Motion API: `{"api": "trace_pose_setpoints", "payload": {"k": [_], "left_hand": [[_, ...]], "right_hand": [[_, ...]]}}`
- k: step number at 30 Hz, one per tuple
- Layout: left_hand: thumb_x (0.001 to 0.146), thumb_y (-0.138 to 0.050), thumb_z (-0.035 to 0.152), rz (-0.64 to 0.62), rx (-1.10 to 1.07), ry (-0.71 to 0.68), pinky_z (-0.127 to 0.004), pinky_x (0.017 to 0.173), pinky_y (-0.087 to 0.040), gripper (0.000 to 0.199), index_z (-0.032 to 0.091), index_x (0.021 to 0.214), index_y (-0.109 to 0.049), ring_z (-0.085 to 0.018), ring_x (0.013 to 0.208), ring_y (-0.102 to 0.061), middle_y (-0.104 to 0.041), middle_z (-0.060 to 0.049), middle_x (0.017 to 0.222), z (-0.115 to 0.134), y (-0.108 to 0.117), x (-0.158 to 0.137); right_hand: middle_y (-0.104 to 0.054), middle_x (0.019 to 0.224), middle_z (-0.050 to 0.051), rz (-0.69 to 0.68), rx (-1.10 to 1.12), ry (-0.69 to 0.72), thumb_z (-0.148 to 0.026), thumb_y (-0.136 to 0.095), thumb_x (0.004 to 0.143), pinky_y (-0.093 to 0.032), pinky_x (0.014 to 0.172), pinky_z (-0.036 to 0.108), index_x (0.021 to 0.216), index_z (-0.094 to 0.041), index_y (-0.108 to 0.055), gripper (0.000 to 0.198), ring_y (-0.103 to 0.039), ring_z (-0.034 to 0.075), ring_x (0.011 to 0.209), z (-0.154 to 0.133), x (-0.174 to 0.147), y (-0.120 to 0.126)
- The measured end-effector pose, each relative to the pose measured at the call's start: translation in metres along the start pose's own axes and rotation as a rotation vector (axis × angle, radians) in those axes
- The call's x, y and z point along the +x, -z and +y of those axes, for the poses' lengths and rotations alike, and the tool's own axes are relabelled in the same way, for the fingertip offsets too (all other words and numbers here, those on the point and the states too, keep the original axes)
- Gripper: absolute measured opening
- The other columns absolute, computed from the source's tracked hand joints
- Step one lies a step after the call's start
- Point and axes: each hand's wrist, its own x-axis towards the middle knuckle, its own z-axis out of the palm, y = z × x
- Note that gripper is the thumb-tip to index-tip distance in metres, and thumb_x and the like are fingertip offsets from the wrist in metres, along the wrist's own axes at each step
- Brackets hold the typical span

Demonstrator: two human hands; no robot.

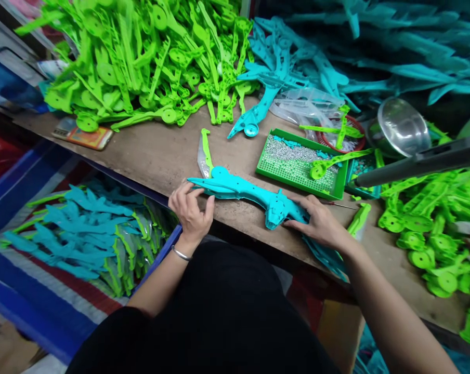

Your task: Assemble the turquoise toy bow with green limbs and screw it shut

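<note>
A long turquoise plastic toy body (246, 188) with a sculpted animal-like head lies across the front of the workbench. A light-green arm with a clear fin (205, 153) rises at its left end. My left hand (192, 213), wearing a silver bangle, has its curled fingers loosely on the left tip. My right hand (321, 223) grips the part right of the head between thumb and fingers. Another green piece with a clear fin (360, 221) shows beyond my right wrist. A thin screwdriver (342, 204) lies close to that hand, its handle partly hidden.
Green plastic arms (141, 62) pile at the back left, with turquoise parts (297, 57) beside them. A green tray (301, 182) holds screws. A metal bowl (402, 127) stands behind a dark bar (422, 161). Finished-looking toys (90, 223) fill a blue-edged container lower left.
</note>
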Motion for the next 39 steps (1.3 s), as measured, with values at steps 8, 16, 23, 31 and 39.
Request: {"api": "trace_pose_setpoints", "payload": {"k": [8,16,23,31,39], "left_hand": [[0.09,-0.063,0.046,-0.142,0.049,-0.053,-0.049,0.108,-0.027,0.025,0.024,0.096,-0.072,-0.026,0.105,-0.059,-0.067,-0.007,0.101,-0.012,0.0,0.012],[0.094,-0.052,0.046,-0.254,0.053,-0.01,-0.046,0.096,-0.033,0.032,0.02,0.101,-0.071,-0.03,0.105,-0.051,-0.06,-0.013,0.105,-0.014,0.0,0.012],[0.093,-0.053,0.048,-0.39,-0.023,-0.002,-0.044,0.088,-0.042,0.038,0.023,0.115,-0.071,-0.031,0.1,-0.052,-0.058,-0.013,0.104,-0.018,0.007,0.028],[0.087,-0.063,0.041,-0.429,-0.264,0.07,-0.046,0.105,-0.041,0.051,0.019,0.132,-0.055,-0.029,0.122,-0.054,-0.063,-0.013,0.131,-0.028,0.019,0.026],[0.093,-0.058,0.036,-0.131,-0.09,0.139,-0.045,0.105,-0.041,0.021,0.021,0.092,-0.072,-0.027,0.124,-0.053,-0.06,-0.013,0.13,-0.006,0.018,0.003]], "right_hand": [[-0.059,0.103,0.011,0.024,0.01,0.0,-0.06,-0.064,0.083,-0.053,0.087,0.047,0.135,-0.022,-0.057,0.064,-0.059,0.029,0.096,0.001,0.0,-0.001],[-0.057,0.095,0.008,0.056,-0.002,0.006,-0.061,-0.063,0.084,-0.054,0.081,0.045,0.137,-0.025,-0.056,0.064,-0.059,0.027,0.089,0.001,-0.002,-0.002],[-0.059,0.101,0.01,0.037,0.0,-0.008,-0.063,-0.063,0.083,-0.054,0.083,0.046,0.132,-0.022,-0.059,0.064,-0.062,0.028,0.091,0.0,-0.002,-0.002],[-0.062,0.102,0.01,0.028,-0.008,0.027,-0.064,-0.063,0.083,-0.054,0.084,0.045,0.131,-0.024,-0.06,0.063,-0.062,0.029,0.094,0.001,-0.001,-0.002],[-0.063,0.103,0.011,0.026,0.023,0.012,-0.063,-0.067,0.08,-0.054,0.085,0.047,0.129,-0.022,-0.061,0.065,-0.063,0.029,0.093,0.0,0.0,-0.001]]}}
